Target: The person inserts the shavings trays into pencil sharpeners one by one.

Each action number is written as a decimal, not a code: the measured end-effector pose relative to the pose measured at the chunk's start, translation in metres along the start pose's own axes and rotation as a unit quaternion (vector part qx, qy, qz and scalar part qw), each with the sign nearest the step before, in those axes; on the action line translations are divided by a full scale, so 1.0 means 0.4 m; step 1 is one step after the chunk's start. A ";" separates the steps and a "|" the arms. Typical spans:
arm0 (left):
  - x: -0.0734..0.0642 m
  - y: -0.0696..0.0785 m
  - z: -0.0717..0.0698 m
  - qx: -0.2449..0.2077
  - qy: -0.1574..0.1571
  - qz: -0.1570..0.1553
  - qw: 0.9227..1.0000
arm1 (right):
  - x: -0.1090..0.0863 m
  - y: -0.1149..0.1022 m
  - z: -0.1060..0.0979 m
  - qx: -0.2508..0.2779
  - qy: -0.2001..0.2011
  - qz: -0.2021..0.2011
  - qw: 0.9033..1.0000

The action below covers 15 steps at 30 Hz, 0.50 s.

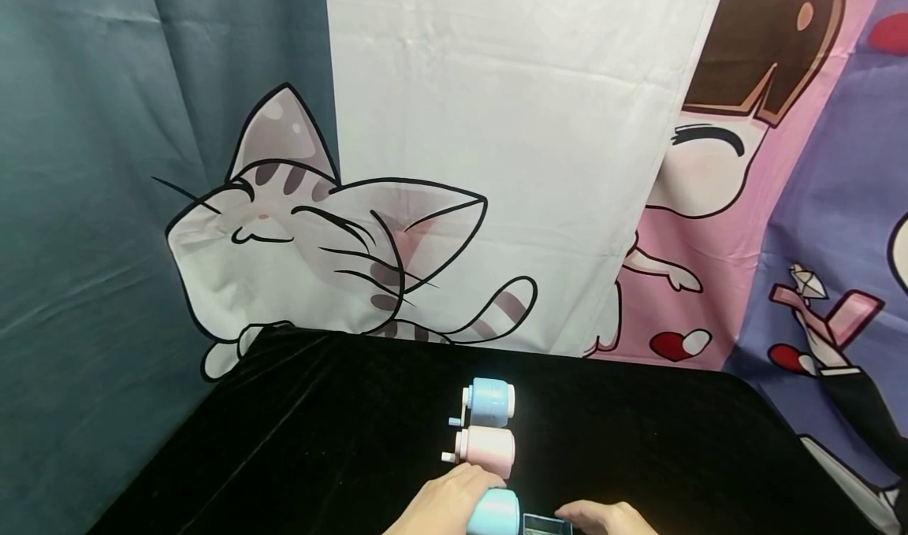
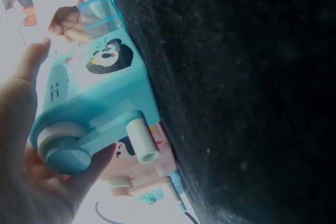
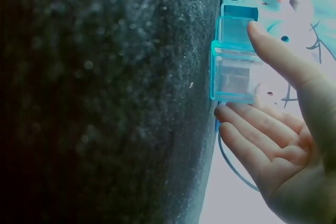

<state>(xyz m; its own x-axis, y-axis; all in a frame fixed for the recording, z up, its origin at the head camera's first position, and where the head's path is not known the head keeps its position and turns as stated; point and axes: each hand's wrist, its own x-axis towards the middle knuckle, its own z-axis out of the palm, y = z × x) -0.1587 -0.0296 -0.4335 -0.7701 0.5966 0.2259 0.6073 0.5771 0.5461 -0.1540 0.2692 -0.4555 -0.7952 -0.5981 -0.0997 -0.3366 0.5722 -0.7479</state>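
My left hand (image 1: pixel 448 502) grips a teal crank pencil sharpener (image 1: pixel 496 511) lying on the black cloth, thumb on one side and fingers round the other. Its crank (image 2: pixel 113 132) and a panda print show in the left wrist view. A clear blue shavings drawer (image 3: pixel 233 77) sticks out of the sharpener's far end from the crank. Beside that drawer is my right hand (image 1: pixel 606 517), its fingers nearly straight at the drawer's outer end and its thumb along the side. Whether the thumb touches the drawer I cannot tell.
A pink crank sharpener (image 1: pixel 489 450) lies just beyond my left hand, and a blue one (image 1: pixel 491 403) lies behind it. Black velvety cloth (image 1: pixel 340 432) covers the table. Printed curtains (image 1: pixel 525 165) hang behind the table's far edge.
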 end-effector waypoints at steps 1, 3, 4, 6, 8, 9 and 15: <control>0.000 0.000 0.000 0.005 0.001 0.004 1.000 | -0.001 -0.007 0.001 -0.004 0.003 0.002 1.000; 0.001 0.000 0.001 0.010 0.002 0.009 1.000 | -0.001 -0.018 0.003 -0.006 0.006 0.009 1.000; 0.001 0.000 0.001 0.015 0.003 0.014 1.000 | -0.001 -0.021 0.003 -0.006 0.007 0.011 1.000; 0.001 0.000 0.001 0.021 0.003 0.018 1.000 | -0.001 -0.021 0.005 -0.004 0.009 0.016 1.000; 0.002 -0.001 0.002 0.025 0.003 0.022 0.999 | -0.001 -0.020 0.006 -0.003 0.013 0.016 1.000; 0.002 -0.001 0.003 0.027 0.002 0.024 0.999 | -0.001 -0.019 0.007 -0.004 0.014 0.013 1.000; 0.003 -0.005 0.001 0.043 -0.003 0.035 0.998 | 0.001 -0.022 0.011 -0.002 0.020 0.008 1.000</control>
<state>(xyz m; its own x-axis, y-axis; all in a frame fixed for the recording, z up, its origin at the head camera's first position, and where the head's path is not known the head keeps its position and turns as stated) -0.1608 -0.0300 -0.4346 -0.7244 0.6400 0.2560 0.6740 0.5796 0.4581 -0.1491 0.2613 -0.4520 -0.8198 -0.5660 -0.0865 -0.3253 0.5847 -0.7432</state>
